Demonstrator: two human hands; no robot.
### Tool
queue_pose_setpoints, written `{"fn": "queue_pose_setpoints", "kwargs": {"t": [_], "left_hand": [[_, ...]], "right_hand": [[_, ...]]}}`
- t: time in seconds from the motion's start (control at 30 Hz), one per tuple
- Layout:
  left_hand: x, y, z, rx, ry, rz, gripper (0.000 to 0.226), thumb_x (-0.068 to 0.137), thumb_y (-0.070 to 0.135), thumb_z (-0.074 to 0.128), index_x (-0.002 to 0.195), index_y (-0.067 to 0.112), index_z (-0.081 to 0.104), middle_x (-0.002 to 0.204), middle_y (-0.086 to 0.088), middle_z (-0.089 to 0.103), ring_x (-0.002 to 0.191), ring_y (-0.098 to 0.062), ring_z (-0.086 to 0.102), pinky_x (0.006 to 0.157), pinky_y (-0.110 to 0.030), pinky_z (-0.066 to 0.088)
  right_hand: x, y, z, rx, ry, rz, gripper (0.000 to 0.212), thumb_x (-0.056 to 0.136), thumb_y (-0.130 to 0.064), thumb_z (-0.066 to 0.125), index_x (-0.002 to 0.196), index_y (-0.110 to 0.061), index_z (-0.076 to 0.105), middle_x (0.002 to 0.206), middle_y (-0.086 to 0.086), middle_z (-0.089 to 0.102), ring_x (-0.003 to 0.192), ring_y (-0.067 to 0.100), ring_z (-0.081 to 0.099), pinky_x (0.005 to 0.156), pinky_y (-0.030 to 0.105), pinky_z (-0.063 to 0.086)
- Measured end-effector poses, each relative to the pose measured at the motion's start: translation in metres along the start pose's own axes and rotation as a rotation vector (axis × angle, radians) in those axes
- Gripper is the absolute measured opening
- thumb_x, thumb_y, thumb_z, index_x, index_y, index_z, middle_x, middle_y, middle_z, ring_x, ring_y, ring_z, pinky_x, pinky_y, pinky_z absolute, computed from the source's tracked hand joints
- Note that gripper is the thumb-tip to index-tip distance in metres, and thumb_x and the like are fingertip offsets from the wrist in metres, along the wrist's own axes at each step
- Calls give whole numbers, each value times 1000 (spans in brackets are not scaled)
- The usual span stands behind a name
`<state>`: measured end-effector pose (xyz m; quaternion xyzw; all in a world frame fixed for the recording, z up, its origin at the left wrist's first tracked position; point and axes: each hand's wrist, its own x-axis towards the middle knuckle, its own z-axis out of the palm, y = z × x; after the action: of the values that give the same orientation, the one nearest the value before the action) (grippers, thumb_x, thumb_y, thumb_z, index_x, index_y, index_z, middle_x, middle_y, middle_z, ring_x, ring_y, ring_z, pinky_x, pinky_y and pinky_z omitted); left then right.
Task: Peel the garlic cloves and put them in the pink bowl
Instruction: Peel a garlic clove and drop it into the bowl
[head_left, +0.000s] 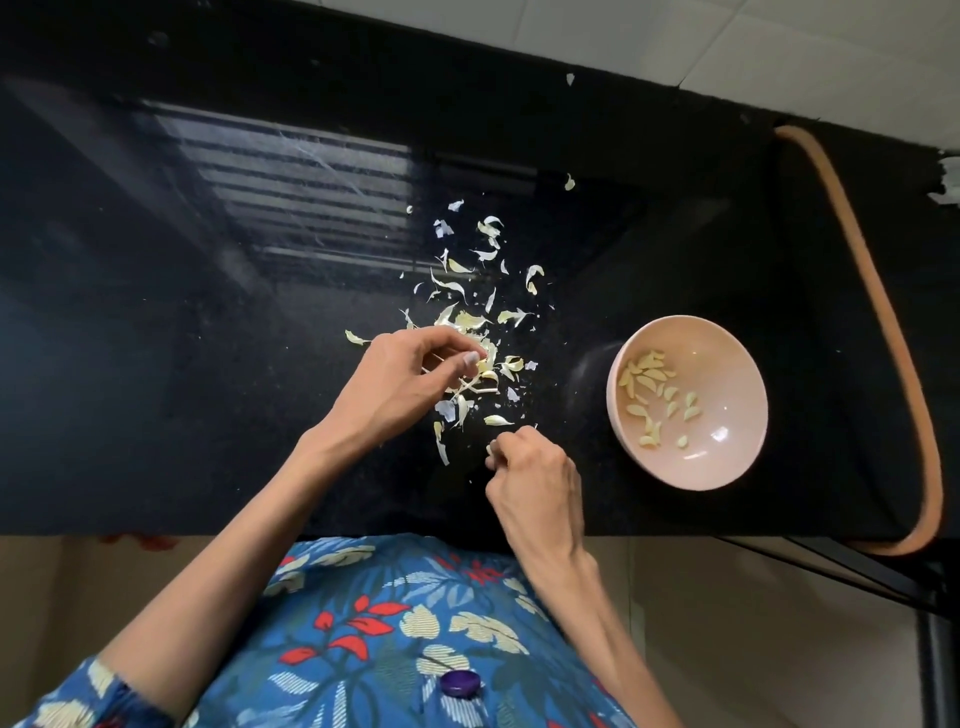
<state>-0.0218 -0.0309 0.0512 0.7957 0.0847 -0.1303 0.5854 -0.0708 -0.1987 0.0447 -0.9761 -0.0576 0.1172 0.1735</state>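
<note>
Head view: left hand pinches at garlic skins; right hand grips 1 clove. Best to strip its skin fully before dropping it into pink bowl.

My right hand pinches 1 garlic clove over the countertop. Left of and beyond that grip, my left hand pinches the garlic peels, which strew farther back. Right of the grip stands the bowl, peeled cloves inside.
</note>
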Motion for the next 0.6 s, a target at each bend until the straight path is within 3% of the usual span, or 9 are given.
{"fn": "queue_pose_setpoints", "kwargs": {"t": [0.1,0.2,0.3,0.43,0.5,0.6], "left_hand": [[4,-2,0,-12,-7,-12,11,96,21,65,98,23,75,83,6,75,78,-13,71,69,-15,53],[8,-2,1,-8,-6,-16,11,96,22,65,97,26,75,81,10,75,76,-10,71,70,-15,52],[12,-2,2,-16,-13,-33,11,96,22,65,96,25,75,82,11,76,78,-10,72,75,-23,56],[17,0,2,-13,-25,-30,12,96,22,64,99,24,75,82,11,76,77,-8,71,79,-27,57],[18,1,0,-14,-20,-30,12,96,22,64,99,24,75,82,12,75,76,-9,71,79,-27,57],[18,2,-5,-25,-16,-41,11,96,23,64,99,24,75,83,12,75,76,-8,71,77,-22,56]], "right_hand": [[0,-8,0,-120,29,-100,31,48,6,78,61,-12,57,62,2,56,55,21,55,46,22,35],[5,-11,-2,-157,54,-117,30,47,6,75,62,-12,56,61,2,56,53,21,55,45,23,37],[14,-19,-5,-194,50,-124,21,46,2,69,58,-11,57,56,4,56,47,23,56,40,22,37],[25,-29,-7,-219,-21,-107,31,39,1,80,58,-11,59,55,4,58,44,23,57,37,23,38],[23,-25,-7,-178,-56,-79,28,49,0,82,65,-11,62,62,5,62,51,25,62,41,25,41],[17,-8,-6,30,-156,121,6,83,-4,67,83,-10,69,88,6,72,82,26,69,68,32,49]]}}
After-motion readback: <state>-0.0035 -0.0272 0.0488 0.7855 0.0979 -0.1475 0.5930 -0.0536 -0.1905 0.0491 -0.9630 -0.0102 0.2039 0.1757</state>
